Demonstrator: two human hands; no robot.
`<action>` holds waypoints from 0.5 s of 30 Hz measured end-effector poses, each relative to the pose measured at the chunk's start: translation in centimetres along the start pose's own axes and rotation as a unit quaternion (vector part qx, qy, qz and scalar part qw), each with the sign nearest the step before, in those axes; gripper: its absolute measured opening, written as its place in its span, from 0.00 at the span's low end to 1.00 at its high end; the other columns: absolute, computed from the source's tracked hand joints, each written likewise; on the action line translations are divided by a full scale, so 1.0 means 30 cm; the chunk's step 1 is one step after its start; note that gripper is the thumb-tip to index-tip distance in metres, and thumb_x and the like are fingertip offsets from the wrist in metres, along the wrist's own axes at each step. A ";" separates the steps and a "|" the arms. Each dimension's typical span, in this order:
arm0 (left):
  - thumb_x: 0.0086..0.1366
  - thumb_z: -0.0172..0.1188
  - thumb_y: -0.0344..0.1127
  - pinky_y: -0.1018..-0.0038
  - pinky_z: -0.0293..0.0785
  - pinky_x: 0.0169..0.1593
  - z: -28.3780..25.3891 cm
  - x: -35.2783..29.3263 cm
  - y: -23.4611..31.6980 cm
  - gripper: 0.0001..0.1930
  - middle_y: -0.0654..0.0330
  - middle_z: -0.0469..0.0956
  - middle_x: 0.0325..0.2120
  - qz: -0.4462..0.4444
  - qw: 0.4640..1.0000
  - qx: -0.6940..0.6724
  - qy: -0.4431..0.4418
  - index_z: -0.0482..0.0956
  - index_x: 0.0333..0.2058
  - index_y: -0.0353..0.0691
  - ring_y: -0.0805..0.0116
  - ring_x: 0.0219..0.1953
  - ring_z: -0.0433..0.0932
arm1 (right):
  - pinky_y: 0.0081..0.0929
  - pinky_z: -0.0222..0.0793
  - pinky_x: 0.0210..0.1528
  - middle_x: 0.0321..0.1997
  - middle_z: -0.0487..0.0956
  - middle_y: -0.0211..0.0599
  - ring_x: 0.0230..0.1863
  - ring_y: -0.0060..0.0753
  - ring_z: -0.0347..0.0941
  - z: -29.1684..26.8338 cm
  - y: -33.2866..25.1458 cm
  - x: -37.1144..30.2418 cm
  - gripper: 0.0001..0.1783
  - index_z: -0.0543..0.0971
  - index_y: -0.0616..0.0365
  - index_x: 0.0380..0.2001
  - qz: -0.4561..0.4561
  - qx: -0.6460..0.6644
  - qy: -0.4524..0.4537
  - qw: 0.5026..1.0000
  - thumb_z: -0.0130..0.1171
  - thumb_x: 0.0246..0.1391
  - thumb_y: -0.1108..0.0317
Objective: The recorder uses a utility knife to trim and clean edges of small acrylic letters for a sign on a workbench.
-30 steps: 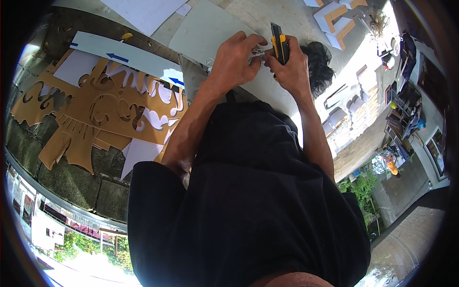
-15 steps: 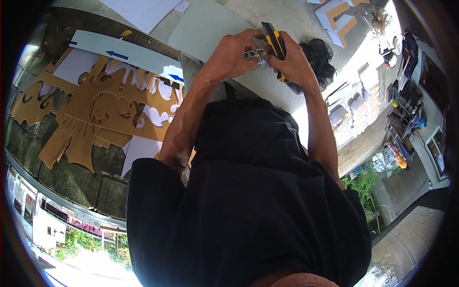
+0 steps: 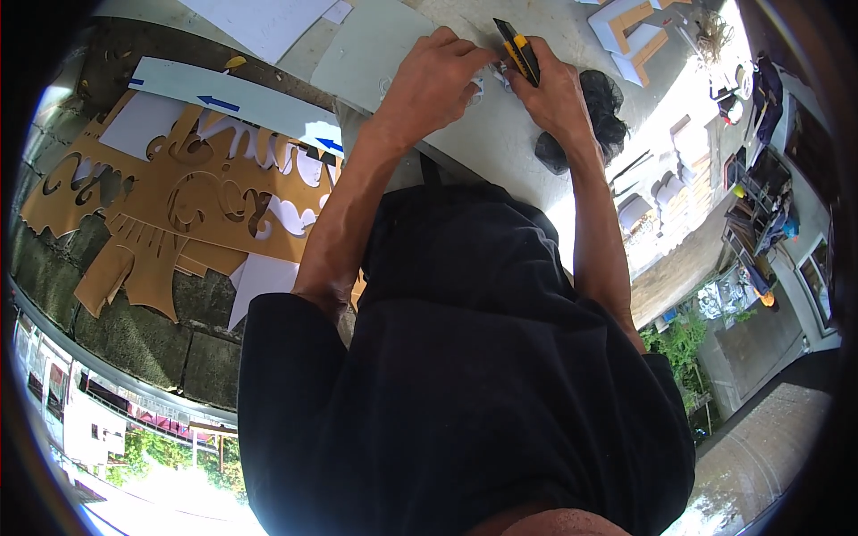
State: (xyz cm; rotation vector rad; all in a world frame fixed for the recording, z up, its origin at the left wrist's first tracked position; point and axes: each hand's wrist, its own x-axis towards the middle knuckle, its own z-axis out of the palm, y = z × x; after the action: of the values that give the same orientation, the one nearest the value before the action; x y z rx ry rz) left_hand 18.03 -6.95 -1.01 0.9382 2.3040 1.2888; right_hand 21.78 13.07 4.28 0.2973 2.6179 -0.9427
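My right hand (image 3: 556, 94) is closed around a yellow-and-black utility knife (image 3: 517, 49), with its dark tip pointing up and away from me. My left hand (image 3: 438, 79) is curled, its fingers bent over a small pale cut-out piece (image 3: 478, 87) with thin curved edges. Most of that piece is hidden behind the fingers. Both hands are close together over the grey table top (image 3: 474, 147), fingertips almost meeting. A pale grey-green sheet (image 3: 357, 54) lies under and beyond my left hand.
A crumpled black bundle (image 3: 603, 112) lies just right of my right hand. Tan-backed cut-out letters (image 3: 636, 54) sit at the far right. At left, cut brown sheets (image 3: 152, 210) and a long pale strip (image 3: 241, 103) with blue arrows lie below the table's edge.
My left hand has shifted up and turned over the pale piece, covering more of it. My right hand, with the utility knife, has moved slightly up and right. The gap between the hands has widened.
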 end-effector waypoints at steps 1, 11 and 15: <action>0.51 0.75 0.28 0.60 0.75 0.52 -0.001 -0.001 0.002 0.29 0.57 0.84 0.45 0.015 0.997 0.047 0.059 0.81 0.55 0.44 0.54 0.50 0.78 | 0.46 0.74 0.43 0.34 0.82 0.59 0.38 0.59 0.82 0.001 -0.005 -0.004 0.22 0.73 0.63 0.52 0.000 0.000 -0.001 1.000 0.67 0.59 0.65; 0.47 0.80 0.38 0.55 0.64 0.61 0.037 -0.135 0.047 0.20 0.68 0.82 0.48 -0.019 0.975 0.135 0.178 0.89 0.42 0.52 0.59 0.57 0.74 | 0.37 0.74 0.28 0.22 0.81 0.43 0.23 0.34 0.81 0.018 -0.053 -0.209 0.15 0.71 0.63 0.48 0.112 0.144 -0.004 0.983 0.56 0.70 0.61; 0.47 0.80 0.38 0.56 0.63 0.61 0.095 -0.145 0.026 0.19 0.69 0.82 0.47 -0.016 0.965 0.144 0.220 0.90 0.41 0.54 0.59 0.55 0.73 | 0.43 0.71 0.26 0.20 0.79 0.49 0.21 0.47 0.79 0.062 -0.100 -0.238 0.13 0.71 0.63 0.44 0.143 0.137 -0.043 0.979 0.54 0.72 0.62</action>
State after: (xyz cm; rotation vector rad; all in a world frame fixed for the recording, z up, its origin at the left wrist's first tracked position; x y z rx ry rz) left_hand 23.13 -7.89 -1.98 0.7485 2.8978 1.2718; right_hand 27.89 9.03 7.40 0.6668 2.2848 -1.1807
